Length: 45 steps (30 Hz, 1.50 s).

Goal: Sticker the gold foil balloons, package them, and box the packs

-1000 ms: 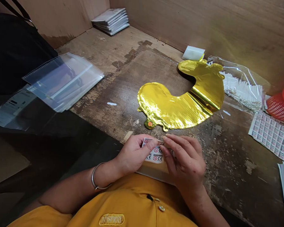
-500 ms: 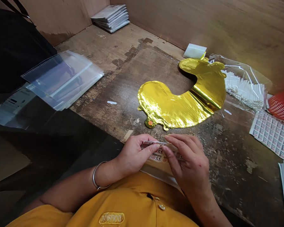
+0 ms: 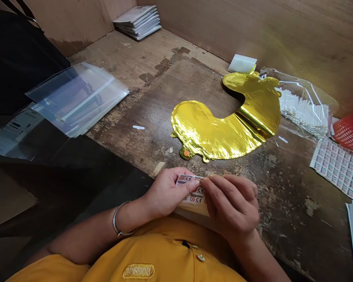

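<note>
Close to my chest, at the table's near edge, my left hand [image 3: 166, 192] pinches a small sheet of CE warning stickers [image 3: 191, 188] by its left end. My right hand [image 3: 233, 205] is curled, its fingertips pressed on the sheet's top edge beside my left thumb. Whether a single sticker is lifted I cannot make out. A flat, uninflated gold foil balloon [image 3: 223, 121], curved like a horseshoe, lies on the worn wooden table [image 3: 164, 90] just beyond my hands.
A stack of clear plastic bags [image 3: 76, 98] lies at the left. At the right are a larger sticker sheet [image 3: 338, 168], a red basket [image 3: 351, 129] and a clear bag of white items [image 3: 302, 105]. Booklets [image 3: 138, 21] are stacked in the far corner.
The sticker sheet tipped edge-on and then flat again. My right fingers have curled in and shifted left to pinch at its top edge next to my left thumb.
</note>
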Available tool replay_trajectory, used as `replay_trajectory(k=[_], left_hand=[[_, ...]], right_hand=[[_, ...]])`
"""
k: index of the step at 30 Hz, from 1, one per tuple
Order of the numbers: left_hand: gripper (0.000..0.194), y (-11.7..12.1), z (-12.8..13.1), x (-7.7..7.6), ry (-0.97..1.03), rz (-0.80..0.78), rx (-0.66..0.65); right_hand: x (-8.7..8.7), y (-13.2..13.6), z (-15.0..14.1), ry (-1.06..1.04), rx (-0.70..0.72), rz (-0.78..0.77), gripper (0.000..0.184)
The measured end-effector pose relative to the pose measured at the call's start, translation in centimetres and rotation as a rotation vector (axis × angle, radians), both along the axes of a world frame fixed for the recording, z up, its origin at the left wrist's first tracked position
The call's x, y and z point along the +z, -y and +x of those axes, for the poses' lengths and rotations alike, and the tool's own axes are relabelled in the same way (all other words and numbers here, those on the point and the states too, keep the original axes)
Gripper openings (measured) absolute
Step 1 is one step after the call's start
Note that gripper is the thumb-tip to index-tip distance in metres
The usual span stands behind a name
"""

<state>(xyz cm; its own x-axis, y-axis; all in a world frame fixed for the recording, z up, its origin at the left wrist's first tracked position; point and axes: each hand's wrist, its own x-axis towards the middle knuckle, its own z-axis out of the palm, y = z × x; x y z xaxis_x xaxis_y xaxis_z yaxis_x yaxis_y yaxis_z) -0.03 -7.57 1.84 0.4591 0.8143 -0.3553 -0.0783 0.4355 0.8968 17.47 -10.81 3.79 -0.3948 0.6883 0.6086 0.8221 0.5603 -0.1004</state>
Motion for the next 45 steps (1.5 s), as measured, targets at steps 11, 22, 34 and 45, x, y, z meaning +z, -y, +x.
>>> replay_trajectory(k=[11,22,34,45], left_hand=[[0.025,-0.7,-0.5,-0.3,0.075,-0.218,-0.066],[0.010,-4.2,-2.9,-1.3,-0.584,1.133,-0.301],[0.011,-4.4,-2.6,-1.9,-0.627,1.072,-0.338],[0.012,-4.4,-2.7,-2.1,-0.622,1.090,-0.334]], right_hand=[[0.9,0.6,-0.4,-0.161,0.009,-0.172,0.022],[-0.7,-8.5,0.2,-0.690,-0.305,-0.581,0.008],[-3.2,-8.7,-0.8,-0.558,-0.315,-0.581,0.013],[-3.7,-8.8,-1.3,-0.488,-0.307,-0.551,0.010]])
